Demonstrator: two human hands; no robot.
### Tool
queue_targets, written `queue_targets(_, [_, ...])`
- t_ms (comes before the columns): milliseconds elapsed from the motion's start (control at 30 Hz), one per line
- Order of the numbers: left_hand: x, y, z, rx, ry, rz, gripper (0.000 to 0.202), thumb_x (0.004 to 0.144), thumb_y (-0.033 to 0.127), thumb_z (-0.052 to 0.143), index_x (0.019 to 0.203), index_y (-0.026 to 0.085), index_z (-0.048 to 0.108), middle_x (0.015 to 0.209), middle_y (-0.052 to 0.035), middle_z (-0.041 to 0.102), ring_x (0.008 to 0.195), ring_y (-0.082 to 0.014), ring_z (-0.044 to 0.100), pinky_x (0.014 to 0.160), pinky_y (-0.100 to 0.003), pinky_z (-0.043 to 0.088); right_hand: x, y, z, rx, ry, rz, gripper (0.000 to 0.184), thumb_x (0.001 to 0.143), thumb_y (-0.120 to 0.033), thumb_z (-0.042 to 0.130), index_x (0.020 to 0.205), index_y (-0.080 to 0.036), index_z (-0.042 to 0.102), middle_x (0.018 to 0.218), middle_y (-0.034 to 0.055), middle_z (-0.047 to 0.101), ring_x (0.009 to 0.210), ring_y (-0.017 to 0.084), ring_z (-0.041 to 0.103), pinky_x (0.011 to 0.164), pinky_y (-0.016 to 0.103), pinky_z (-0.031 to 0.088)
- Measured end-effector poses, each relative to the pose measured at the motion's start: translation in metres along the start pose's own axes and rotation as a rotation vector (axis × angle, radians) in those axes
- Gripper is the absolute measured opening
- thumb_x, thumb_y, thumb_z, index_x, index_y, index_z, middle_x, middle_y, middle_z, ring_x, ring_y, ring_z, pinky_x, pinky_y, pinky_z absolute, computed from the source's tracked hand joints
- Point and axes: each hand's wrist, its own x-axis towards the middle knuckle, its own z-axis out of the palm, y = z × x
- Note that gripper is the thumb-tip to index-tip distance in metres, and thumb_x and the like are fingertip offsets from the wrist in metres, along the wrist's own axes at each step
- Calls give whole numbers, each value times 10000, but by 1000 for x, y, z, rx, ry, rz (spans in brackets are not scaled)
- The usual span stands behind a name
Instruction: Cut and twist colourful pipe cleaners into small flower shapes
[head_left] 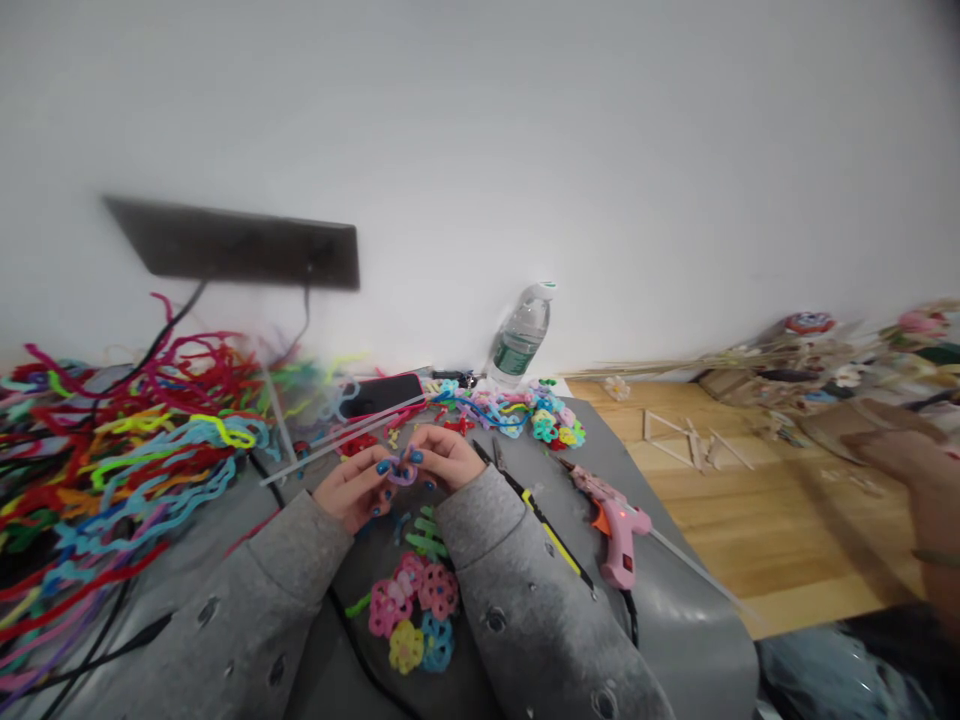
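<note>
a small lilac piece of bent fuzzy stem (403, 472) is up between the two hands, over the near middle of the grey bench (690, 630). the left hand (354, 487) has it pinched between thumb and fingers, so its grip is narrow and on the piece; the right hand (448, 456) pinches the same piece from the other side, its grip just as narrow. the fingertips nearly meet, and hide part of the loop.

just below the hands lies a green ladder-like piece (426, 537), and nearer the wearer, between the grey sleeves, a bunch of looped flowers: two pink, a yellow flower (406, 647) and a blue flower (437, 641), side by side and touching.

beside the right forearm is a black and yellow tool (553, 535) laid at a slant, and further right a pink glue gun (619, 540) with a clear stick out of its back.

beyond the hands, long clear sticks (337, 441) cross near a dark phone-like slab (384, 396); a heap of small colourful pieces (556, 418) lies right of that, in front of a tilted water bottle (517, 345) by the wall. a big tangle of fuzzy stems (180, 480) covers the left side. at far right, another person's hand (904, 458) reaches over a wooden surface (727, 550).
</note>
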Motion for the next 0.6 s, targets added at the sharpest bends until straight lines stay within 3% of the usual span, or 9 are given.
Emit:
queue_targets(300, [-1,4,0,-14,17,54,357,536,314,845,651,137,558,625,12,613,449,-57,498,336,-130,377,3,4,-7,-46,57,-66,376,597,-418,795,677,-163,531,556,-26,614,426,68,498,376,163,351])
queue_targets(600, [2,-3,1,47,59,39,408,478,291,871,808,159,669,613,11,634,450,-65,529,353,-127,372,5,5,-9,-24,159,-122,335,616,-345,798,789,-169,571,668,-22,633,475,72,545,440,179,420])
